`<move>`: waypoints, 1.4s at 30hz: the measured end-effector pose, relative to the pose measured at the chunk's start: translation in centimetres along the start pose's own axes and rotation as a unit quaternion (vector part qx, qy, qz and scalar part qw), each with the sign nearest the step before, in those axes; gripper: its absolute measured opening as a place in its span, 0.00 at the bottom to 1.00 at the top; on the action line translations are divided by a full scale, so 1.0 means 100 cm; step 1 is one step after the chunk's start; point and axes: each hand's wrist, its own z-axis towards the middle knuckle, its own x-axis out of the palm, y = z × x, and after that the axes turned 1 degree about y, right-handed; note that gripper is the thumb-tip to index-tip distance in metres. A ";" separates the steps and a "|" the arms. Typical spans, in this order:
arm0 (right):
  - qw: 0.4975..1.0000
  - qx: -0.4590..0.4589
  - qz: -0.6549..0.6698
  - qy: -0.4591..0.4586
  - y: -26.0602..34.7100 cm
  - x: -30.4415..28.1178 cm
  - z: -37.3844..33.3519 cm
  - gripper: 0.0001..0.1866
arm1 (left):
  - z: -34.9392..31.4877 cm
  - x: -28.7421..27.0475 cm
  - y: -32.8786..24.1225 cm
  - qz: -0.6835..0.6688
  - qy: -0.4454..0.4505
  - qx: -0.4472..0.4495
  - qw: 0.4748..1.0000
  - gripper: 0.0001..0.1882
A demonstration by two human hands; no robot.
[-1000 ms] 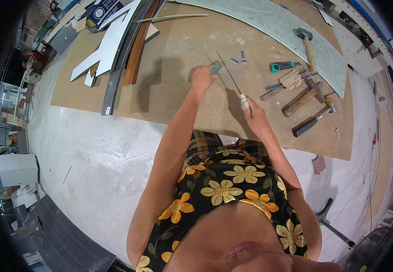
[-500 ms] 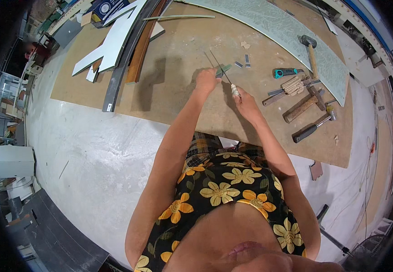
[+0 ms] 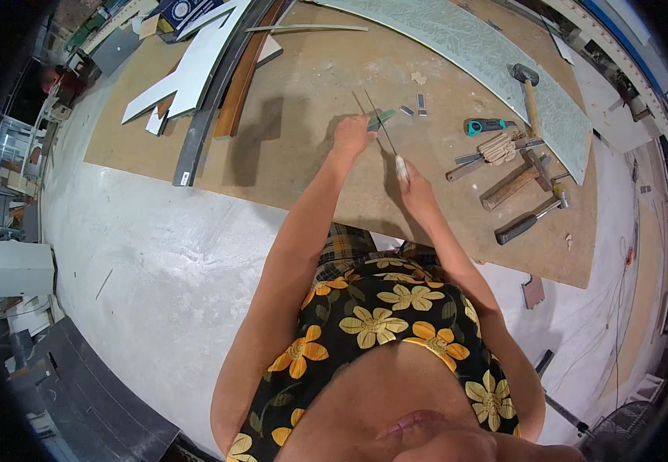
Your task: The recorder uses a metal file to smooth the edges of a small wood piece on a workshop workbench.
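My left hand [image 3: 353,136] is closed on a thin green strip [image 3: 385,117], pressing it down on the brown board; one end of the strip sticks out past the fingers. In my right hand [image 3: 419,192] is a thin, dark, straight blade [image 3: 384,131] with a whitish handle [image 3: 402,167]. The blade crosses the strip just right of my left fingers and points away from me. Whether its edge has teeth is too fine to make out. Two short cut pieces, one of them a small grey-framed piece [image 3: 422,105], lie to the right of the strip.
On the right lie a teal-handled cutter [image 3: 486,126], a bundle of wooden-handled tools [image 3: 497,148], a wooden-handled hammer [image 3: 512,185], a black-handled hammer [image 3: 530,219] and a mallet [image 3: 531,96]. A pale green patterned panel [image 3: 457,46] curves behind; long dark and brown strips [image 3: 242,92] lie left.
My right hand has drawn the blade a little back toward me across the green strip. My left hand keeps its hold on the strip in about the same place.
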 end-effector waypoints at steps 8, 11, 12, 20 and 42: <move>0.994 0.072 0.054 0.068 0.013 -0.041 -0.057 0.20 | -0.005 -0.001 -0.001 0.008 -0.031 0.007 0.999 0.22; 0.996 0.056 0.016 0.066 0.007 -0.039 -0.046 0.20 | 0.001 0.004 0.006 0.004 -0.038 -0.006 0.999 0.23; 0.997 0.057 0.014 0.060 0.006 -0.041 -0.042 0.20 | 0.005 0.006 0.009 -0.010 -0.037 -0.009 0.999 0.25; 0.990 0.085 0.020 0.110 0.030 -0.070 -0.051 0.19 | 0.002 0.004 0.005 0.009 -0.005 -0.029 1.000 0.21; 0.998 -0.042 -0.031 0.039 0.003 -0.003 0.088 0.16 | 0.007 0.024 0.009 -0.003 -0.029 -0.015 0.999 0.20</move>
